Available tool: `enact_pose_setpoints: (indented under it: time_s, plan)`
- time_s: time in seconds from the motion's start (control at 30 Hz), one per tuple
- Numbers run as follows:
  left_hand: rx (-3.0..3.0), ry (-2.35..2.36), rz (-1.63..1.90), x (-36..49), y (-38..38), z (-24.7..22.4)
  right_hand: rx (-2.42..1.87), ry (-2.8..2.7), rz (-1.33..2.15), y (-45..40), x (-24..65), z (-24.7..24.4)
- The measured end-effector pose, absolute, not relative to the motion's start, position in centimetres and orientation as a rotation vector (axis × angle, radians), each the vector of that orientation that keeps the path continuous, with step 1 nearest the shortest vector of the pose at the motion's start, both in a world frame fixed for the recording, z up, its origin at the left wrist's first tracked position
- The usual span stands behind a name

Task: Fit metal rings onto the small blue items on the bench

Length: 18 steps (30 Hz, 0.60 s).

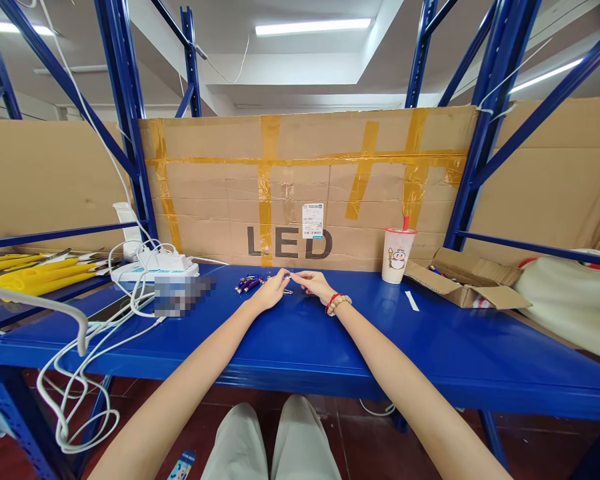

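The left hand (271,291), near the centre of the frame, has its fingertips pinched together on a small shiny piece (287,277). The right hand (317,286), just right of it, has its thumb and forefinger reaching to the same piece; whether they grip it is too small to tell. The piece is above the blue table (305,347), between the two hands. Beads and a red band (338,305) circle the right wrist. Purple items (250,283) with metal parts lie on the table just beside the left hand, toward the left of the frame.

Right of centre, a white cup (396,259) with a red straw stands upright, near a white strip (412,301) and an open cardboard box (450,287) holding small things. In the left part of the frame are a white power strip (167,267), looped white cables (87,383) and yellow-handled tools (50,273). Across the middle, behind the table, stands a taped cardboard sheet (220,200) marked LED
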State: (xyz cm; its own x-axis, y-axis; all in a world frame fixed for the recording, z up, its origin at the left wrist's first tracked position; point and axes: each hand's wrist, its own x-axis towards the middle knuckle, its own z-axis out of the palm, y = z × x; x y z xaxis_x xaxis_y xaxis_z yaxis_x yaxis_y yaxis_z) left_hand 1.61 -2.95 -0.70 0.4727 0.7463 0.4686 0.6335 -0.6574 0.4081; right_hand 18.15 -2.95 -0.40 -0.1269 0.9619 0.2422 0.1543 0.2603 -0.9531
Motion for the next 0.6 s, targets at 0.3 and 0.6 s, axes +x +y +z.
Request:
enact_pose_setpoints:
  time_s: [0.3,0.6]
  plan:
    - [2.625,1.177,0.815,1.1,-3.9,-0.4,-1.072,-1.58,0.984,-3.1,18.3,-0.8]
    - [2.599,1.216,0.936,1.7,-4.5,-0.1,-1.044,-1.568,0.976,-3.7,17.9,0.3]
